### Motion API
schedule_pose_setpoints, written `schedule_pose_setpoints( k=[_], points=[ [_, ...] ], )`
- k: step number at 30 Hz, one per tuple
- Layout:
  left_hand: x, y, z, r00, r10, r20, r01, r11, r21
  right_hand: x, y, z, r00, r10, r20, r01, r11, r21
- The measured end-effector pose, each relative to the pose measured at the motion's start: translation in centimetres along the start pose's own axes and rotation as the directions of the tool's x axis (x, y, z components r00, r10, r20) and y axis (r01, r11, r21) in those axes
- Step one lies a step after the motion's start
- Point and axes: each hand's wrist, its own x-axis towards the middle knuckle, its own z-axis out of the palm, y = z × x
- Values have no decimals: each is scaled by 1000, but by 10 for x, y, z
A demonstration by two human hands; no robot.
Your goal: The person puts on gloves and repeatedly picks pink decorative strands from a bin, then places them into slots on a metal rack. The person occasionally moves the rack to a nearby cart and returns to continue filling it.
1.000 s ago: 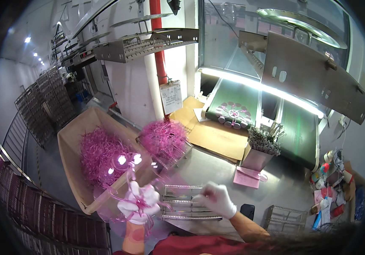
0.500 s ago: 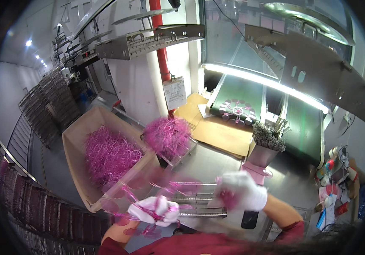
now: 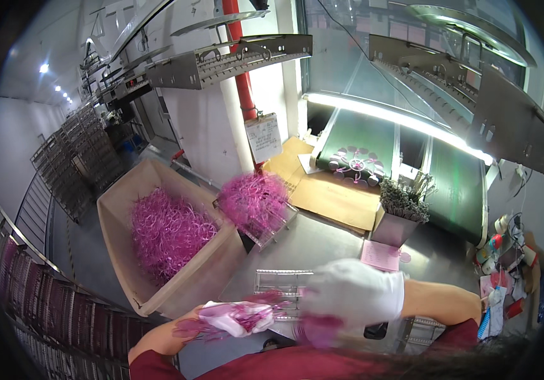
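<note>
In the head view, your left hand (image 3: 234, 316) is low over the near edge of the tabletop (image 3: 322, 237). Its gloved fingers are closed around a bunch of thin magenta pieces (image 3: 256, 313), which stick out from both sides of the fist. Holding the bunch close to your body seems to keep it over the surface and near your other hand.

Your right hand (image 3: 354, 292), in a white glove, is just beside the bunch, at its right end. The hand is blurred, so you cannot tell how far its fingers are open or whether they grip anything; a pink smear shows under it.

A small wire rack (image 3: 283, 285) lies on the tabletop directly behind both hands, probably so that it is within easy reach.

At the left edge stands an open cardboard box (image 3: 120, 215) full of the same magenta pieces. A second magenta heap (image 3: 254, 199) rests on a wire tray toward the far left corner, near the box. At the far side, a metal container of grey sticks (image 3: 402, 212) stands before the green conveyor belt (image 3: 360, 136).
</note>
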Motion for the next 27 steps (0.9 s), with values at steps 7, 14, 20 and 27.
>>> schedule_pose_setpoints(
  k=[7,14,20,27],
  points=[
    [26,-3,-13,992,-103,70,98,993,68,55,-3,-26,817,19,576,-254,909,331],
    [32,-21,-14,989,-146,33,141,983,121,23,-29,77,983,-179,47,183,899,-398],
    [43,-10,-25,847,274,-456,433,142,890,-8,6,95,931,31,-364,236,710,663],
    [34,79,-6,173,828,533,608,-516,604,16,18,218,772,633,-57,510,-564,649]
  ],
)
